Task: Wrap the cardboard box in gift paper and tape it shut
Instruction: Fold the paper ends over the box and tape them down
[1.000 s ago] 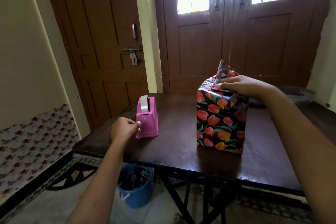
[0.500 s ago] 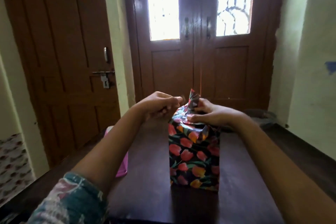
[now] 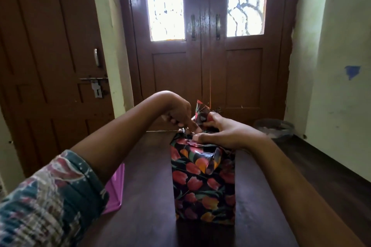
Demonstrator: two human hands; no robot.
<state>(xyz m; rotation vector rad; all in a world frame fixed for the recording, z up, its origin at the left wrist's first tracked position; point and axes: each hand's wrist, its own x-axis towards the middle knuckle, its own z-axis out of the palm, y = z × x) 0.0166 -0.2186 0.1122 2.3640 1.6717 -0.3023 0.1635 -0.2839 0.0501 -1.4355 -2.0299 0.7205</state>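
I saw the box [image 3: 203,182] standing upright under both hands, already covered in black gift paper [image 3: 200,192] with red and orange tulips. Its top folds lay gathered beneath the fingers, one paper corner sticking up between the hands.

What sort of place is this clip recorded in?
Probably a home entryway: wooden double doors with glass panes, a bolted side door, and a dark wooden table holding the wrapped box.

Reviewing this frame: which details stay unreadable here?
- Head view: pink plastic tape dispenser mostly behind the left forearm; roll unseen.
- Tape under the left hand fingertips: too small to confirm.
- Top folds of the tulip-print wrapped box covered by the right hand.
- Grey bin contents: blurred.
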